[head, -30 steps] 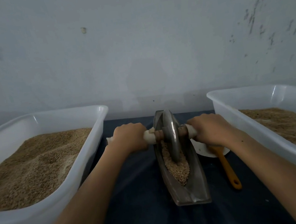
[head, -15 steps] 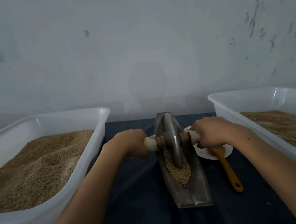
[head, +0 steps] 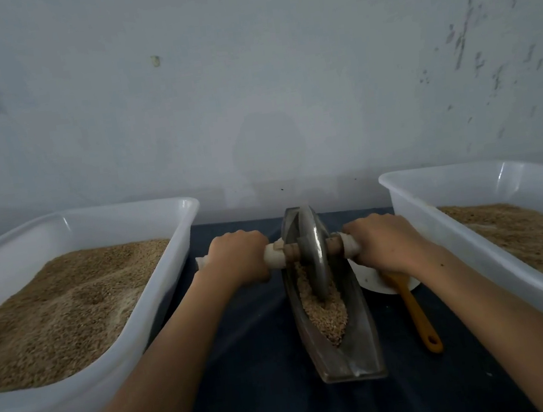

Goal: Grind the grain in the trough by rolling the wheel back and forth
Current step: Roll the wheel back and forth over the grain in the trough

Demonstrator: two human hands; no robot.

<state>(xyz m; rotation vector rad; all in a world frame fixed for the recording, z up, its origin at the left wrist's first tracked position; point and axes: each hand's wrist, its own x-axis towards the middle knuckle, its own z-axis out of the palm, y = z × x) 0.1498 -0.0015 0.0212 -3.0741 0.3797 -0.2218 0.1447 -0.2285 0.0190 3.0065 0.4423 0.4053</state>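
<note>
A long boat-shaped metal trough [head: 365,349] lies on the dark table, pointing away from me. Tan grain [head: 329,315] fills its groove. A grey metal wheel [head: 314,252] stands upright on edge in the trough's far half, pressed into the grain. A wooden axle with pale handle ends runs through the wheel. My left hand [head: 238,255] is closed around the left handle, and my right hand [head: 382,243] is closed around the right handle.
A white tub [head: 172,305] of grain stands at the left, and another white tub [head: 469,249] of grain at the right. A white dish [head: 369,279] with an orange-handled spoon [head: 419,317] lies just right of the trough. A pale wall rises close behind.
Both hands have kept their grip while the wheel rolled slightly back and forth, ending toward the trough's far end. The view shifted a little.
</note>
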